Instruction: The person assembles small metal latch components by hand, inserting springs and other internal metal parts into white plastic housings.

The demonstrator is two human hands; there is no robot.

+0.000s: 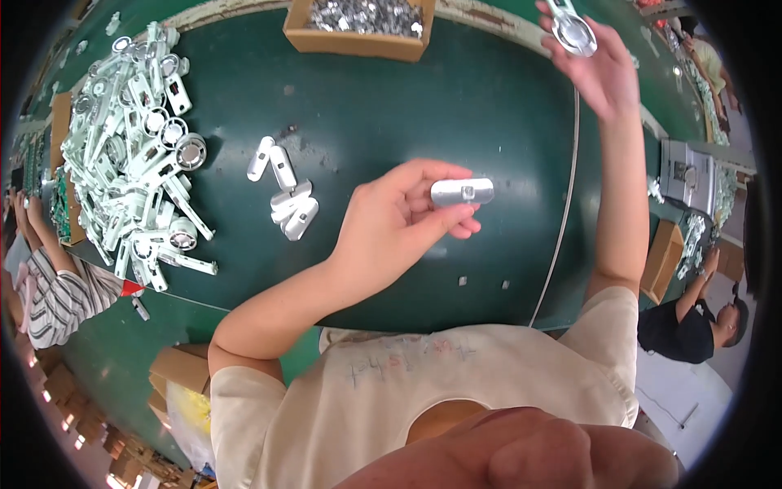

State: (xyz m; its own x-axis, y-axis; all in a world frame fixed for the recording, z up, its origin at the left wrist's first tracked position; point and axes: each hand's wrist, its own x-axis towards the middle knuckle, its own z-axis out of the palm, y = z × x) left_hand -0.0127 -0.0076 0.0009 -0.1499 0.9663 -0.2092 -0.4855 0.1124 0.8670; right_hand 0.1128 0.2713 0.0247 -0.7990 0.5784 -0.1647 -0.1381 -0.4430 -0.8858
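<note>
My left hand holds a small silver oblong cover between thumb and fingers, over the middle of the dark green table. My right hand is raised at the far right and grips a white plastic part with a round silver disc. Several white oblong covers lie loose on the table to the left of my left hand.
A big heap of white handled parts with round discs fills the table's left side. A cardboard box of small metal pieces stands at the far edge. Other people sit at the left and right. Cardboard boxes stand below the table.
</note>
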